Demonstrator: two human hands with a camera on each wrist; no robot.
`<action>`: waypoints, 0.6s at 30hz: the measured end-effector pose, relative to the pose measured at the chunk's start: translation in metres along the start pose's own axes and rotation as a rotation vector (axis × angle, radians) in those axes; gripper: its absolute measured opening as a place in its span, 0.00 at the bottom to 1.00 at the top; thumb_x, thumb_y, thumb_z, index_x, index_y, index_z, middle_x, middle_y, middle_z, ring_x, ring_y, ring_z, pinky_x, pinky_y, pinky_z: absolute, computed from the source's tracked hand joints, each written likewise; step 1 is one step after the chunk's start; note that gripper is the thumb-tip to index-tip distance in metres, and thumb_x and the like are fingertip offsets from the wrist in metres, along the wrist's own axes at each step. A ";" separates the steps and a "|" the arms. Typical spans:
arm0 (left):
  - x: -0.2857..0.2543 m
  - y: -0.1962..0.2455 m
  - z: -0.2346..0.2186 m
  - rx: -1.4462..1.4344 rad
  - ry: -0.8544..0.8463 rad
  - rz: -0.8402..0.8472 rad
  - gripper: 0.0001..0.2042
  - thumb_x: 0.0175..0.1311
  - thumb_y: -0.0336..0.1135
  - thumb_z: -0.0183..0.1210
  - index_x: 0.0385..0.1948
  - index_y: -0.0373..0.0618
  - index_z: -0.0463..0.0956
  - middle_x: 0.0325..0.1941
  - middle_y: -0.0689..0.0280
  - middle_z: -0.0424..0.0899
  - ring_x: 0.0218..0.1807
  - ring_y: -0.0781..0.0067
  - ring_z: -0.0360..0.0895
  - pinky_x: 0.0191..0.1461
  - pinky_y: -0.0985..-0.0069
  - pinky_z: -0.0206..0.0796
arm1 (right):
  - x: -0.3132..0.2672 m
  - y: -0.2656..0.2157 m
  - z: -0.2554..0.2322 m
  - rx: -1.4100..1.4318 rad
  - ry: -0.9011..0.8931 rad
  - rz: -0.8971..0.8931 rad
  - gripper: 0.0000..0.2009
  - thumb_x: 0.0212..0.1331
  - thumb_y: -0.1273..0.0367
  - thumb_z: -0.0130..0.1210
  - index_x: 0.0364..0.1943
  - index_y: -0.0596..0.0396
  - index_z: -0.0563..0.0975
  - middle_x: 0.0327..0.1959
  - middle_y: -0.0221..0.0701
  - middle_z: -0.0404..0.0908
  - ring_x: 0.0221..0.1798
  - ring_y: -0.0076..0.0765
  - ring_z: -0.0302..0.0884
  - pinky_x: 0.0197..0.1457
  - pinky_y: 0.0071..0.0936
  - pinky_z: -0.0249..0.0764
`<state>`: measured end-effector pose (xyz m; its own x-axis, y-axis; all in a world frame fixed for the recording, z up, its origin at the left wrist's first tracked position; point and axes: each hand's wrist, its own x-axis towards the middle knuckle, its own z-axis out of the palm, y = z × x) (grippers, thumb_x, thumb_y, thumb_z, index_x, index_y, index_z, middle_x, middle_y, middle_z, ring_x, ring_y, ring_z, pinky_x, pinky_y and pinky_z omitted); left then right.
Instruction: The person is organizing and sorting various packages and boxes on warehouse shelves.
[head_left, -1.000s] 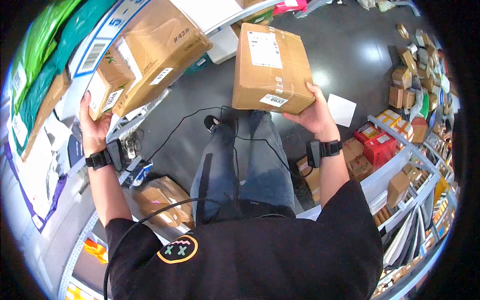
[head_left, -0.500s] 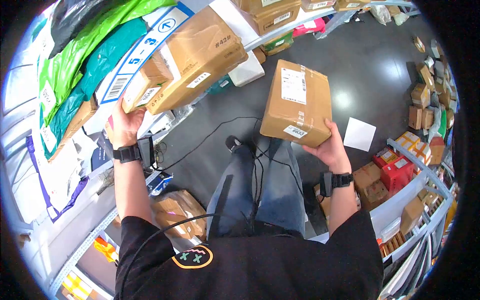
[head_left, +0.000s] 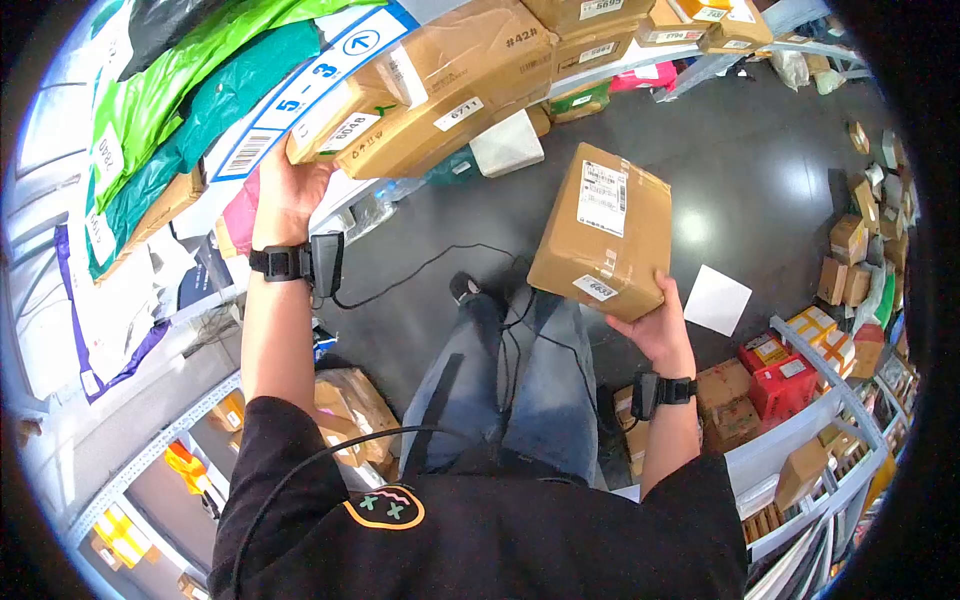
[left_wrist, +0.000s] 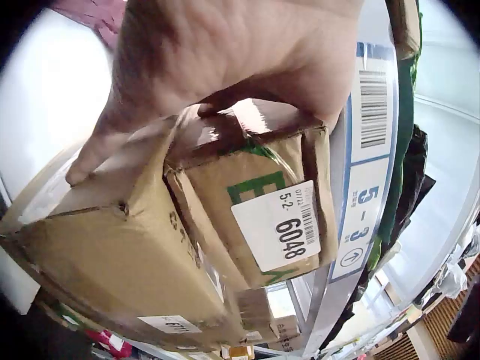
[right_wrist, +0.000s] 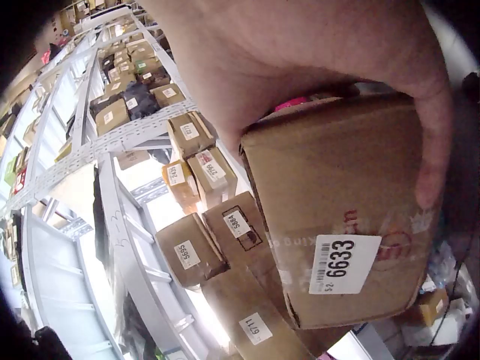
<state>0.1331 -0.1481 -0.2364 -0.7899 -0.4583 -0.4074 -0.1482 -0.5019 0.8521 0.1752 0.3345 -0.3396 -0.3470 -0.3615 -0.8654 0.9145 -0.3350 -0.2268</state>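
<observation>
My right hand [head_left: 657, 322] holds a cardboard box [head_left: 612, 235] labelled 6633 by its near right corner, above the floor in front of my legs. In the right wrist view the hand spans the top of this box. On the shelf at the left, my left hand [head_left: 287, 198] grips the near end of a small cardboard box [left_wrist: 274, 217] labelled 6048. A larger cardboard box [head_left: 470, 85] labelled 6711 lies right beside it, and in the left wrist view one finger reaches along this larger box. My left fingertips are partly hidden.
A shelf label [head_left: 312, 90] marked 5-3 runs along the shelf edge, with green bags [head_left: 235, 95] beside it. More boxes [head_left: 590, 45] line the shelf further along. A white sheet [head_left: 717, 300] and a dark cable [head_left: 420, 268] lie low over the floor. Parcels [head_left: 850, 240] are piled at the right.
The view has shifted, bringing more of the shelf into sight. The box in my right hand has moved lower, away from the shelf boxes. My left hand stays at the small box.
</observation>
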 end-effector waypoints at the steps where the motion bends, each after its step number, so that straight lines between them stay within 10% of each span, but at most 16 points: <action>1: 0.002 -0.002 0.001 -0.014 0.006 0.008 0.23 0.70 0.48 0.48 0.60 0.45 0.68 0.62 0.62 0.74 0.63 0.60 0.70 0.61 0.52 0.62 | -0.001 0.000 0.000 -0.004 0.019 -0.002 0.33 0.58 0.45 0.51 0.65 0.43 0.60 0.65 0.36 0.65 0.62 0.47 0.66 0.57 0.47 0.71; 18: -0.036 -0.010 0.008 0.201 0.088 0.237 0.24 0.66 0.44 0.55 0.59 0.43 0.65 0.61 0.63 0.71 0.64 0.64 0.66 0.64 0.55 0.60 | -0.022 -0.016 0.015 -0.446 0.000 -0.224 0.37 0.54 0.52 0.56 0.68 0.48 0.58 0.61 0.35 0.69 0.58 0.40 0.72 0.55 0.39 0.75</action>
<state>0.1581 -0.1202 -0.2276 -0.7636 -0.6109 -0.2091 -0.0878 -0.2227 0.9709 0.1653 0.3348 -0.3105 -0.5454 -0.3234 -0.7732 0.8171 0.0001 -0.5764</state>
